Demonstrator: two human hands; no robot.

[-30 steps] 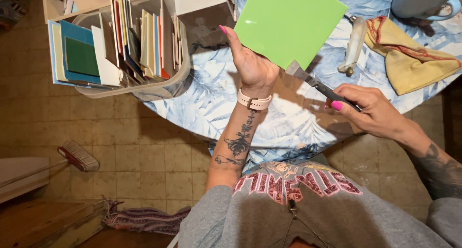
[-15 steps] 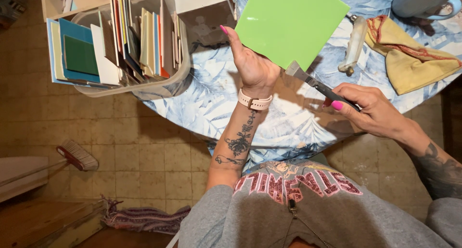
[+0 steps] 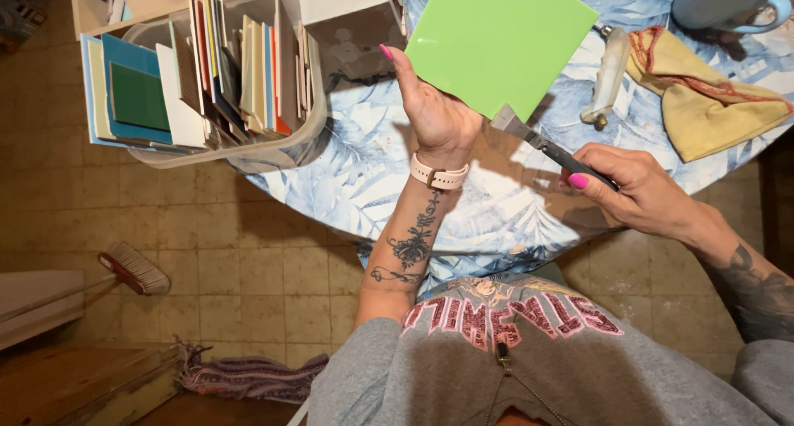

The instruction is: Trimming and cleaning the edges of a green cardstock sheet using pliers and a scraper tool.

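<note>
Holding item one, a square lime-green tile [image 3: 499,47], is the left hand [image 3: 434,116]: grip closed on the tile's lower left edge, fingers behind, thumb side forward, the tile raised above the table [image 3: 364,178] and tilted toward the person. Item two, a dark-handled cutting tool [image 3: 550,149] with a pale metal head, sits in the right hand [image 3: 633,190], grip wrapped shut round the handle, forefinger laid along it, the head touching the tile's lower corner. Risks, as judged from here: the tile is pinched at one edge only and unsupported in the air, so pressure from the tool could twist it out of the grip and drop it onto the table or the tiled floor [image 3: 207,260], where it would likely chip or break; a slip of the head off the glossy face could carry it toward the left palm or wrist. Nearby stock: clear plastic bin [image 3: 248,149] of upright coloured tiles at the table's edge, yellow cloth [image 3: 703,103], blue mug [image 3: 728,0], broom [image 3: 132,269] on the floor.
</note>
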